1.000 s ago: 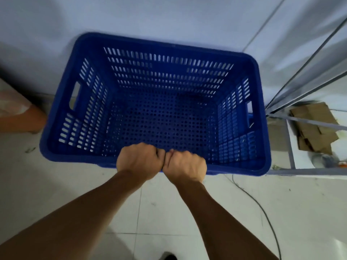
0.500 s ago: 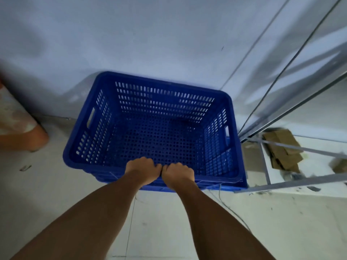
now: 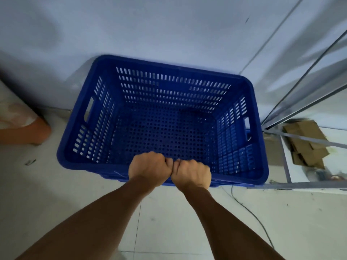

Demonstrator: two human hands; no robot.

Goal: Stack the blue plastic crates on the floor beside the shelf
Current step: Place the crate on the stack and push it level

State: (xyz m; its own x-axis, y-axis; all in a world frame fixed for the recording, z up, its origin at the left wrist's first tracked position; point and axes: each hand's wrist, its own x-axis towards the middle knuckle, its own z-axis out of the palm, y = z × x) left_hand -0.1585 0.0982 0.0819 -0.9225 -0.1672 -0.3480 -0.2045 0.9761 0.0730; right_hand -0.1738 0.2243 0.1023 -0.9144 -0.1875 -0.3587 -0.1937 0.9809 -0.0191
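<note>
Blue perforated plastic crate (image 3: 165, 117), near rim gripped by both hands (image 3: 170, 170)

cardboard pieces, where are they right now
In the head view, the cardboard pieces lie at the right edge, inside the metal shelf frame, just right of the blue crate.

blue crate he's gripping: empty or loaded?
Empty. The blue crate shows bare perforated floor across its whole inside; left hand and right hand grip its near rim.
</note>
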